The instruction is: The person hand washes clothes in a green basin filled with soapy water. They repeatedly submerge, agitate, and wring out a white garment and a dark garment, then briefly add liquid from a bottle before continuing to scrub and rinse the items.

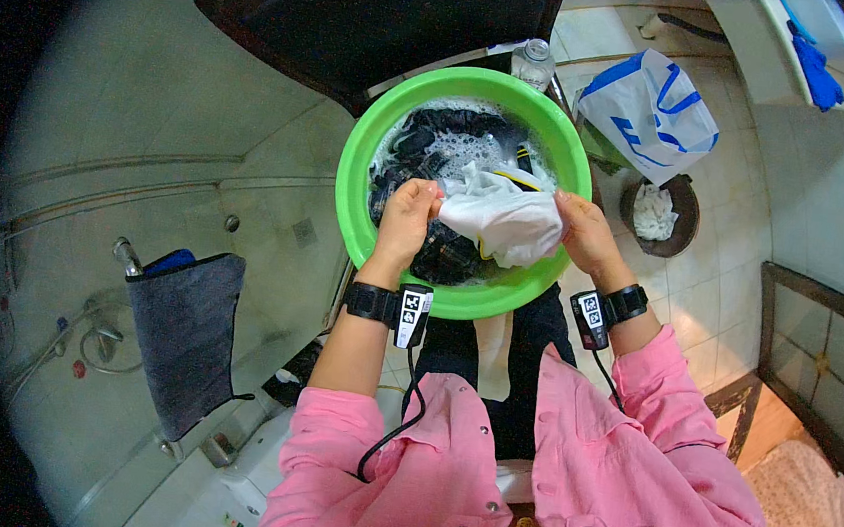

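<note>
A white cloth item with yellow-and-black edging (pixel 509 218) is stretched between my two hands above a green plastic basin (pixel 456 308). My left hand (pixel 413 214) pinches its left end, and my right hand (pixel 583 229) grips its right end. Below it, dark garments (pixel 445 254) lie in soapy water with white foam (pixel 466 147). A black piece with yellow stripes (pixel 524 158) pokes out of the foam behind the white cloth. The cloth hides part of the basin's contents.
A dark chair (pixel 383 19) stands behind the basin, with a glass jar (pixel 533 66) beside it. To the right are a white-and-blue bag (pixel 653 118) and a waste bin (pixel 685 219). A grey towel (pixel 185 341) hangs at the left by a glass panel.
</note>
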Available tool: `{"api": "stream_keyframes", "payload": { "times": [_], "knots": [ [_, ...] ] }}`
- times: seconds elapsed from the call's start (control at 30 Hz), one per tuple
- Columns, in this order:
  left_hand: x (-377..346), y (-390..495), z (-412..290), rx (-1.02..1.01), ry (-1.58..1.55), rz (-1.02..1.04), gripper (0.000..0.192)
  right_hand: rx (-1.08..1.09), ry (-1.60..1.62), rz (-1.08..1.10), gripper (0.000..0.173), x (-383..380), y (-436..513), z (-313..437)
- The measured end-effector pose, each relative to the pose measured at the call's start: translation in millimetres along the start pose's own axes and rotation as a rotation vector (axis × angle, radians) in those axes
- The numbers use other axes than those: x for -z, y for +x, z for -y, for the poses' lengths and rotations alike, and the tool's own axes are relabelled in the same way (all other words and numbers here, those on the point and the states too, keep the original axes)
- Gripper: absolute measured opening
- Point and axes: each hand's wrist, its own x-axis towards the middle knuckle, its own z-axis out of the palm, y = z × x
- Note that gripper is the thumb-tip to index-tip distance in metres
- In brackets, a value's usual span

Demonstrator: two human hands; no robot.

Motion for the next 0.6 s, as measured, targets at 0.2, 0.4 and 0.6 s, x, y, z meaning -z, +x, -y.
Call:
{"api": "stream_keyframes", "payload": {
  "times": [0.2,0.4,0.6],
  "knots": [
    [-11,-2,9,0.167,-0.221,0.096,0.022,0.066,0.016,-0.037,0.016,4,-1,1],
    [-26,-7,14,0.206,-0.165,0.115,0.034,0.063,0.237,0.044,0.016,11,-4,5],
    [-44,-14,37,-0.018,0.698,0.154,0.042,0.008,0.346,0.012,0.02,13,-3,1]
  ]
}}
